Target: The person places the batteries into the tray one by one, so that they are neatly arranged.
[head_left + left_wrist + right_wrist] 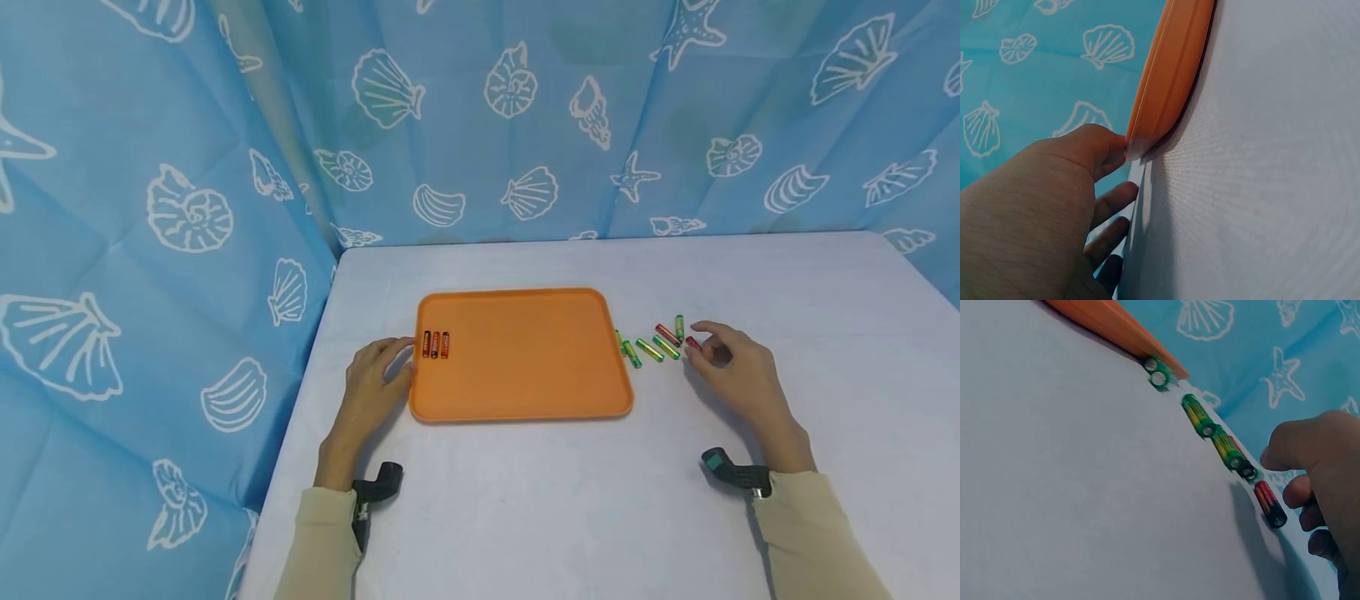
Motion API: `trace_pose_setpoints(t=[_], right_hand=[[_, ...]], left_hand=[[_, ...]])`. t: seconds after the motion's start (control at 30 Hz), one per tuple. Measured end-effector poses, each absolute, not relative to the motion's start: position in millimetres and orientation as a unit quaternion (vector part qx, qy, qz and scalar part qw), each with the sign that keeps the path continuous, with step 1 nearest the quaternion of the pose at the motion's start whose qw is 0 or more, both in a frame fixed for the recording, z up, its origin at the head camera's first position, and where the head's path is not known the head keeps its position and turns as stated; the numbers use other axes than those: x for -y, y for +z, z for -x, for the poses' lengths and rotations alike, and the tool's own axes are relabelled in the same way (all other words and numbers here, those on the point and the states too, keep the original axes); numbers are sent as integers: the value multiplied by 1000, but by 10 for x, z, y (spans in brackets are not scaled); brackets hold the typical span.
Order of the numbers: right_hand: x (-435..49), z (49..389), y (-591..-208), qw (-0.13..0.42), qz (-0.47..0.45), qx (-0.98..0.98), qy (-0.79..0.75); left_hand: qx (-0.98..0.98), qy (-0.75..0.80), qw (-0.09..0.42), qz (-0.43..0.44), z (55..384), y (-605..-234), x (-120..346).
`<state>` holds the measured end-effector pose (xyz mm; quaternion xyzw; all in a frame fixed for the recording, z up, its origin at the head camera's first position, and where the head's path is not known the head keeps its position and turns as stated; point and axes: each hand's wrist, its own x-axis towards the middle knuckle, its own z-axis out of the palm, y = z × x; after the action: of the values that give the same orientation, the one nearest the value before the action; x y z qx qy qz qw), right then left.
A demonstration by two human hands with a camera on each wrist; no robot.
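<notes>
While left hand (372,379) touches tray (525,358), three red batteries (435,345) inside.

Three batteries (435,345) on tray (525,358), left end; other batteries (665,347) right of tray.

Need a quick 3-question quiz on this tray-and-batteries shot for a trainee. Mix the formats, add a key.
1. How many batteries lie on the orange tray?

2. True or false: the left hand is holding a battery.

3. The right hand is closest to:
A) the tray's left edge
B) the loose batteries beside the tray
C) the tray's near edge

Key:
1. Three, all red and black, near the tray's left end.
2. False; its fingertips are at the tray's left edge.
3. B
</notes>
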<state>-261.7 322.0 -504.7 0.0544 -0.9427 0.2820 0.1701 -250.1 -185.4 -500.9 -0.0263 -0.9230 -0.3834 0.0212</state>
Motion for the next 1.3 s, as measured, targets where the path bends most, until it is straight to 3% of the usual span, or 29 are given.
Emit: trace_pose_setpoints(t=[0.4,0.6,1.03,1.3], right_hand=[[-3447,2646,-5098,88,-29,957,276],[-3559,2715,-5035,18,-71,958,278],[-3668,2838,-4940,-70,-119,949,284],[-3700,2846,-4896,-69,-131,947,285]], left_hand=[[927,-374,22,32,2500,-5014,1850],[928,-372,21,32,2508,-4990,1848],[926,-376,17,21,2517,-4983,1863],[925,-378,14,24,2505,-4999,1868]])
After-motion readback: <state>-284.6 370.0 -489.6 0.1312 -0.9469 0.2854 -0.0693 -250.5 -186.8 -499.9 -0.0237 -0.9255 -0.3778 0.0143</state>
